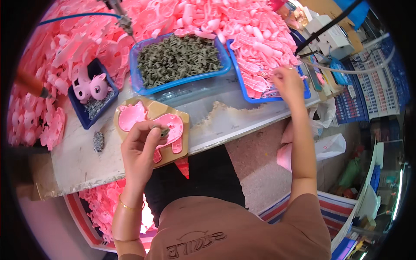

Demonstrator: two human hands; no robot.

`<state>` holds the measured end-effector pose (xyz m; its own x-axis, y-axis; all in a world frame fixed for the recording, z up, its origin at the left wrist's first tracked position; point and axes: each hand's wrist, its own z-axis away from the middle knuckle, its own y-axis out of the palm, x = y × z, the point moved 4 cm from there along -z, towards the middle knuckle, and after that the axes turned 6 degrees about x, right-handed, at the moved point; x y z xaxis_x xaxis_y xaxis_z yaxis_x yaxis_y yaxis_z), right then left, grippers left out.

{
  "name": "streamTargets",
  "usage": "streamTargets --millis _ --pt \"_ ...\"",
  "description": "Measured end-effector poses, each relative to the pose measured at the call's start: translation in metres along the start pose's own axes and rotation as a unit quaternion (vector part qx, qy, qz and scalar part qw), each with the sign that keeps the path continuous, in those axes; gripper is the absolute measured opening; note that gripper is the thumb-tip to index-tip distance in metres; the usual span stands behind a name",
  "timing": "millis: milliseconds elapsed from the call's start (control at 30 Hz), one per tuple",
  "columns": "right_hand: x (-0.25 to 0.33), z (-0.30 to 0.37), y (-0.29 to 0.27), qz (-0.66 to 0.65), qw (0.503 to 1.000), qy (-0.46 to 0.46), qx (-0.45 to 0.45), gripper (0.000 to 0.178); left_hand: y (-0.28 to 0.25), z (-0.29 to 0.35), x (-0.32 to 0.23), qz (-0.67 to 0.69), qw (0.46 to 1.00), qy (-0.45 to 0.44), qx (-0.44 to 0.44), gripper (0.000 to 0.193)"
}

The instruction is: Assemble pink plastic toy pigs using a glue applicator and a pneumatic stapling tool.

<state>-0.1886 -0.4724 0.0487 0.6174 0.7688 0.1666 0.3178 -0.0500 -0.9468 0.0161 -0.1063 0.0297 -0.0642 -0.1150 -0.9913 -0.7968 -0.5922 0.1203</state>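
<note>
At the near edge of the pale, worn counter [208,135], the person's left hand [137,149] hangs over a tan, angular block [183,145], its grip pinching a small grey-green moulded part [164,131] between thumb and forefinger. That part looks light and stiff, likely hard plastic or metal; being so small, it could slip or twist, so its outer sides seem the best place for the fingertips. The left forearm rises steeply from the lower edge, wrist bent slightly, knuckles toward the left. Behind the fingers, the glossy pink animal-shaped plastic shell [177,123] lies in the block, hollow side up and partly covered by the hand. It looks light and fairly rigid, perhaps slick, with thin walls that might flex or mark; its rim would be the safer hold. Farther out, the right arm reaches forward, elbow only slightly bent, and the right hand [289,84] hovers over a blue rectangular plastic tray [260,100] of slim pink pieces [253,82]. Its fingertips are drawn together; whether they pinch anything I cannot tell. Beyond the block, a translucent blue tub [184,84] holds many similar grey-green parts [177,58], backed by heaped pink mouldings [173,15].
</note>
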Motion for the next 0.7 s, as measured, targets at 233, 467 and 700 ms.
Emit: streamTargets --millis 233,467,700 --pt "0.057 -0.009 -0.051 -0.057 0.981 -0.163 -0.093 0.015 -0.001 -0.010 0.001 -0.023 0.998 -0.046 -0.029 0.021" --pt "0.208 0.032 -0.023 -0.339 0.865 -0.279 0.243 0.022 -0.004 -0.013 0.001 0.000 0.996 -0.076 -0.040 0.019" --pt "0.245 0.048 0.004 -0.449 0.834 -0.240 0.212 0.029 -0.004 -0.010 0.005 0.017 0.998 -0.054 -0.028 0.020"
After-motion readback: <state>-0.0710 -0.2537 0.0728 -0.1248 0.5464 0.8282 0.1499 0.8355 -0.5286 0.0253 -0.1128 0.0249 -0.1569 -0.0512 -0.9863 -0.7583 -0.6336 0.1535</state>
